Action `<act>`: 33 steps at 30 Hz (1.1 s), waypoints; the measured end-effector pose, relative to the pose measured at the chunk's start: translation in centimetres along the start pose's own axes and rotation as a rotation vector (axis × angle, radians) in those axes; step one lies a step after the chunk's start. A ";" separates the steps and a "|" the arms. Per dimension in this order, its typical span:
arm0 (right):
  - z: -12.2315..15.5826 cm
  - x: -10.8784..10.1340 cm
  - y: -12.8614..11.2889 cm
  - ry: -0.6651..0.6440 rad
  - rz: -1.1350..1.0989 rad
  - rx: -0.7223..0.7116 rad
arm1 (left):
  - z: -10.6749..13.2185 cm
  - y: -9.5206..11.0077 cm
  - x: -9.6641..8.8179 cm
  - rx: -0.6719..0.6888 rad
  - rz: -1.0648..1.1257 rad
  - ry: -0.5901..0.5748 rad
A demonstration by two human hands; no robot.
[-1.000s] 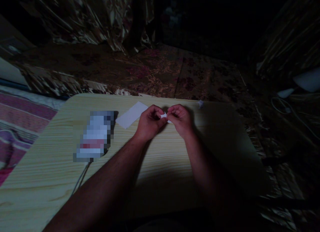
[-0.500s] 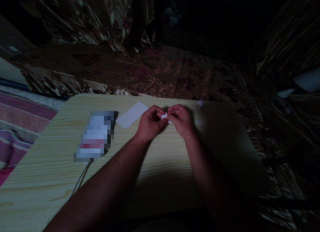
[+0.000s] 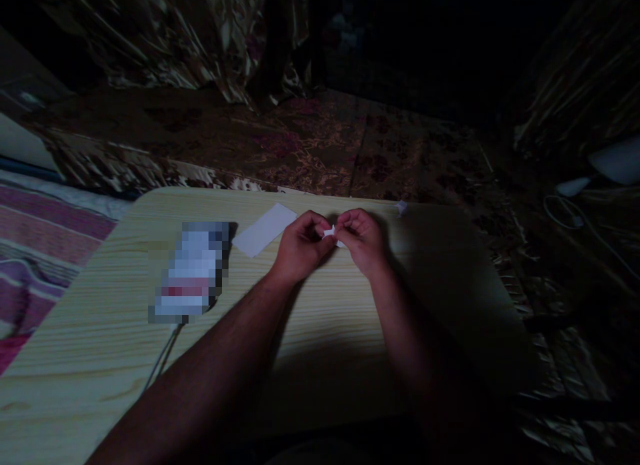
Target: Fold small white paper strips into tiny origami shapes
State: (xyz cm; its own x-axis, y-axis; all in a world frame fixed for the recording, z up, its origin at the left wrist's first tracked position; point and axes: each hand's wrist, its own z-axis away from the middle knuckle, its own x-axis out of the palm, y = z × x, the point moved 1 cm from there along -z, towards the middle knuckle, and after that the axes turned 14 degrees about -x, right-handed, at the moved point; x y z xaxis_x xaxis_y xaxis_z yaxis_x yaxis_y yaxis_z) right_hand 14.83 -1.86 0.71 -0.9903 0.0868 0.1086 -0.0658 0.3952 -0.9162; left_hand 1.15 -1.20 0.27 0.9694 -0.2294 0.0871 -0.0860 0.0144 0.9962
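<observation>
A small piece of white folded paper (image 3: 329,232) is pinched between both hands above the wooden table (image 3: 320,318). My left hand (image 3: 303,246) grips it from the left between thumb and fingers. From the other side, my right hand (image 3: 361,241) holds it with thumb and index finger pressed together. Short pointed bits of the paper stick up between the fingertips; the fingers hide the rest of its shape. Just left of my left hand lies a flat white sheet of paper (image 3: 265,230).
A blurred-out device (image 3: 193,268) with a white cable (image 3: 163,358) lies on the table's left side. Near the far edge sits a small crumpled or folded white paper piece (image 3: 401,207). Beyond is a patterned, fringed cloth (image 3: 280,145); striped bedding (image 3: 45,231) is at the left.
Both hands stay almost in place. The paper's visible points between the fingertips have shifted very slightly.
</observation>
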 end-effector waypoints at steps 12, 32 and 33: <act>-0.1 -0.1 0.0 -0.008 -0.003 -0.005 | 0.0 0.1 0.0 0.007 -0.009 0.036; 0.0 -0.2 0.3 0.019 0.033 0.008 | -0.1 0.6 -0.2 0.038 -0.016 0.209; 0.0 -0.2 0.3 0.018 0.031 -0.002 | -0.1 0.5 -0.2 0.044 -0.023 0.210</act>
State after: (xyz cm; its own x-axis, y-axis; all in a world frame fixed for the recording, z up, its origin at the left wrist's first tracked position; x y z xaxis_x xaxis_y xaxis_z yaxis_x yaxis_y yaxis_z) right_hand 14.99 -1.75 0.44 -0.9895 0.1152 0.0874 -0.0352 0.3943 -0.9183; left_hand 0.89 -1.06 0.76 0.9975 -0.0210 0.0680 -0.0686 -0.0323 0.9971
